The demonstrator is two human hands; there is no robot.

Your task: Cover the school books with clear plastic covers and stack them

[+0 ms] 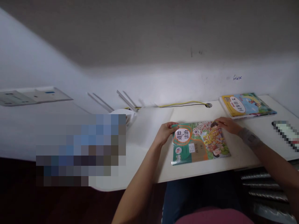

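A green textbook (196,149) with an illustrated cover lies on the white desk (130,168), turned sideways to my view. Its surface and lower edge look glossy, as if in a clear plastic cover. My left hand (167,132) grips the book's upper left corner between thumb and fingers. At the upper right corner my right hand (227,125) has its fingers closed on the edge, with a watch on that wrist. The undersides of both corners are hidden. Left of the book lies a pale sheet (150,124), its material hard to make out.
A stack of books (247,105) stands at the back right, with a partly blurred phone-like object (287,133) at the right edge. A white router (121,113) with antennas and a yellow cable (179,103) run along the wall. A pixelated area covers the left.
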